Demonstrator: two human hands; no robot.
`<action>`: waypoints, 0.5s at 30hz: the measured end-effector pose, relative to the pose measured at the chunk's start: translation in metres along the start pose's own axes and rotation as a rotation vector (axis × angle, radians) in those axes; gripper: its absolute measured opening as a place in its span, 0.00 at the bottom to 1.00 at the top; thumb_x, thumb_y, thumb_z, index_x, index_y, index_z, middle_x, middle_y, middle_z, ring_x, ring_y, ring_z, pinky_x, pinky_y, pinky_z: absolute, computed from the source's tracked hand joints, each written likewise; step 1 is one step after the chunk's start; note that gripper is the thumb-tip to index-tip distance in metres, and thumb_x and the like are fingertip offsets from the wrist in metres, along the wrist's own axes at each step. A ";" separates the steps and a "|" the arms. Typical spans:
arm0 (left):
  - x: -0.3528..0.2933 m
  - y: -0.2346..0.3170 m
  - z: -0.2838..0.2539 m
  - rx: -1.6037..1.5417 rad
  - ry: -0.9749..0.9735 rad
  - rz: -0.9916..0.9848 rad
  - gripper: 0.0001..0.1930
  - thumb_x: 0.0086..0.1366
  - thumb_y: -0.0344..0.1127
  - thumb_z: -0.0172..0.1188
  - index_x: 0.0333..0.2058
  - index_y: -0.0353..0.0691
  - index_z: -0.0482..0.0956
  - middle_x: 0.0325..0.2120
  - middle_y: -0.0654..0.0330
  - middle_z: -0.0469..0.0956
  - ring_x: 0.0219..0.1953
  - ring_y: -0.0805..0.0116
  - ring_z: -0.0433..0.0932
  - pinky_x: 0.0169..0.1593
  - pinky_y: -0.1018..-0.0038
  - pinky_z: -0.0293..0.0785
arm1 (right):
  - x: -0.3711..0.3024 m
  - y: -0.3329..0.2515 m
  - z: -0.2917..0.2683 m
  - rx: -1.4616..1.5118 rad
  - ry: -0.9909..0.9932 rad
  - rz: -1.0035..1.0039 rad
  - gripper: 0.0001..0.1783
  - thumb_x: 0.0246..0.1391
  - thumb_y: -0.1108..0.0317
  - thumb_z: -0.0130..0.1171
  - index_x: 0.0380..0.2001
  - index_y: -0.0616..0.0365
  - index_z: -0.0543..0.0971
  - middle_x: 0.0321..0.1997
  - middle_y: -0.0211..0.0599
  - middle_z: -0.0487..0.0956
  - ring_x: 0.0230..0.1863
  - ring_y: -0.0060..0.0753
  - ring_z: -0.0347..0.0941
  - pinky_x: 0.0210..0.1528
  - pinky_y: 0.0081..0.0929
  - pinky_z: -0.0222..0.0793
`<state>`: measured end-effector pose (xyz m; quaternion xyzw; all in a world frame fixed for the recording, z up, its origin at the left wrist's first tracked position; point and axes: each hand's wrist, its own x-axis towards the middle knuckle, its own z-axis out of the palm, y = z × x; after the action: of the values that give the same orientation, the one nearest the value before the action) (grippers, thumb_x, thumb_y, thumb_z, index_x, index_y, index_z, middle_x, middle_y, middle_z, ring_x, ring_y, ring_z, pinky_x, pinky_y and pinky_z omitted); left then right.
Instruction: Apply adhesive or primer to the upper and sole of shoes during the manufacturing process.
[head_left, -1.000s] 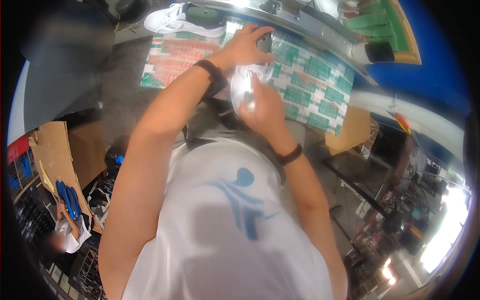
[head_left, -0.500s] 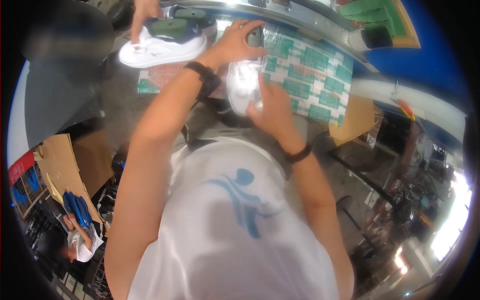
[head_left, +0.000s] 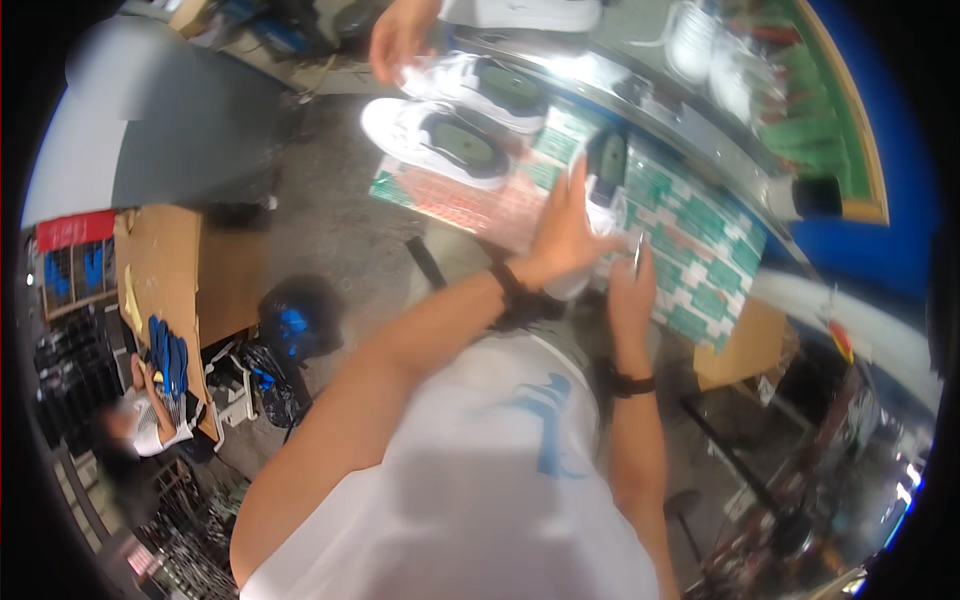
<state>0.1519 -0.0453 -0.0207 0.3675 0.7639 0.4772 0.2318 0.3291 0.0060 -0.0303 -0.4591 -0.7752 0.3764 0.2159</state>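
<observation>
A white lace-up shoe [head_left: 603, 211] with a dark green insole lies toe toward me on a green, white and red patterned board. My left hand [head_left: 566, 232] is on its left side, fingers stretched along it and thumb across the front, holding it. Just right of the shoe, my right hand [head_left: 630, 300] is closed around a thin silver metal tool [head_left: 639, 252] that points up; its exact kind is blurred. Left of my hands, two more white shoes [head_left: 440, 142] with green insoles lie side by side. Another person's hand [head_left: 402, 42] reaches to the toe of the farther one.
The patterned board [head_left: 700, 250] lies before a metal-edged bench. Beyond the rail are more white shoes [head_left: 692, 45] and a green tray [head_left: 835, 150] with a wooden rim. Cardboard [head_left: 235, 270] and a seated person [head_left: 155, 420] are at the left.
My view has swung, so the board sits farther right. My left hand has moved from the shoe's heel to its left side and front. My right hand has come off the toe, with the silver tool.
</observation>
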 end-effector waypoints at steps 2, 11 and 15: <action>-0.005 -0.016 -0.004 -0.029 0.042 -0.058 0.73 0.49 0.48 0.89 0.81 0.27 0.46 0.73 0.32 0.63 0.77 0.34 0.63 0.79 0.53 0.63 | 0.006 0.014 0.015 0.048 -0.084 0.073 0.43 0.65 0.61 0.67 0.77 0.73 0.67 0.57 0.53 0.82 0.58 0.55 0.80 0.66 0.47 0.73; 0.020 -0.026 -0.089 0.147 -0.389 0.100 0.64 0.47 0.40 0.84 0.80 0.32 0.56 0.69 0.38 0.74 0.70 0.39 0.74 0.73 0.55 0.73 | 0.035 0.040 0.007 -0.245 -0.059 -0.030 0.44 0.64 0.60 0.67 0.75 0.77 0.67 0.57 0.60 0.82 0.61 0.61 0.78 0.68 0.50 0.70; -0.018 -0.020 -0.055 0.200 -0.059 0.238 0.59 0.47 0.37 0.84 0.76 0.30 0.62 0.65 0.37 0.75 0.69 0.36 0.73 0.73 0.50 0.69 | 0.051 0.054 0.006 -0.290 -0.023 -0.041 0.45 0.62 0.60 0.68 0.75 0.77 0.68 0.55 0.59 0.81 0.59 0.61 0.78 0.65 0.52 0.72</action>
<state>0.1172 -0.0955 -0.0141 0.4904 0.7516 0.4118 0.1581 0.3298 0.0639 -0.0768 -0.4651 -0.8332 0.2610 0.1460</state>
